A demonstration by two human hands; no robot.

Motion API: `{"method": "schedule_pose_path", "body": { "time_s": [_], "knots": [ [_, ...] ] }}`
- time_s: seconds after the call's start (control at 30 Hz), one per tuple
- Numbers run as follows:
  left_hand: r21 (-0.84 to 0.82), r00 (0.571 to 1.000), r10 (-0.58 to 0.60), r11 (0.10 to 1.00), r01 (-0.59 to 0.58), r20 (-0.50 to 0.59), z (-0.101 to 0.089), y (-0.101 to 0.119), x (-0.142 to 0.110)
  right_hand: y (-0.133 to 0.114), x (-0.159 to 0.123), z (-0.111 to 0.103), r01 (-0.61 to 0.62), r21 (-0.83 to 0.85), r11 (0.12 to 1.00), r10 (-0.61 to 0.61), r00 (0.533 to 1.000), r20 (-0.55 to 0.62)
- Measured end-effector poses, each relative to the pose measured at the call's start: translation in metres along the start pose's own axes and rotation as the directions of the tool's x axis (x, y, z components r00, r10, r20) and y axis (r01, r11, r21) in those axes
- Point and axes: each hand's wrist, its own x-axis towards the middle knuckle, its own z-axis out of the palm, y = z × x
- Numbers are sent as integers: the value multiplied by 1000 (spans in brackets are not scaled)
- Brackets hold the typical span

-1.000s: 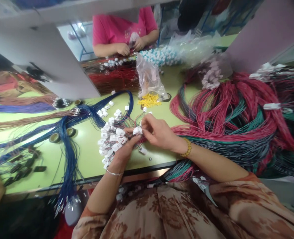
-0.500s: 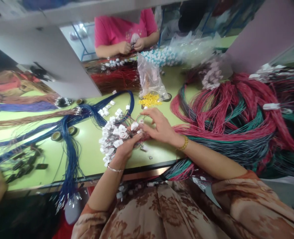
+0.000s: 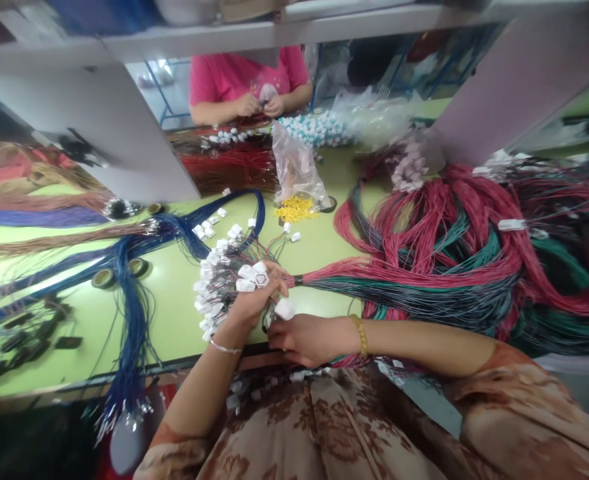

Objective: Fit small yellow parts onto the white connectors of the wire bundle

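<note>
My left hand (image 3: 248, 303) is closed around a bunch of thin wires tipped with small white connectors (image 3: 219, 283), held over the green table (image 3: 174, 313). Those wires run right into a big bundle of red, green and dark wires (image 3: 424, 267). My right hand (image 3: 302, 337) sits lower, at the table's near edge, with its fingers pinched on one white connector (image 3: 284, 309) just right of my left hand.
Blue wire bundles (image 3: 139, 267) and tape rolls (image 3: 103, 277) lie to the left. Yellow pieces (image 3: 294, 208) spill from a plastic bag (image 3: 294, 163) at the middle. Loose white connectors (image 3: 209, 223) lie beyond my hands. A person in a pink shirt (image 3: 247, 77) works opposite.
My right hand has drawn back from above the connector bunch to the near table edge, now pinching a single white connector. My left hand kept its hold on the bunch.
</note>
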Motion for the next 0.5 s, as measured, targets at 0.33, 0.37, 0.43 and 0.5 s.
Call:
{"method": "schedule_pose_path", "body": {
  "time_s": [0.33,0.37,0.43,0.5],
  "knots": [
    [72,994,10,997,-18,108,-1,-4,0,116,56,-130,-510,-278,814,420,848,-324],
    [45,990,6,999,-13,143,-3,-4,0,131,63,-125,-543,-280,792,437,824,-361],
    [31,974,-19,999,12,227,-8,-3,0,154,74,-114,-558,-279,782,444,812,-380],
    [68,953,-73,996,55,295,-11,-1,0,167,80,-105,-554,-276,785,440,813,-382]
  ]
}}
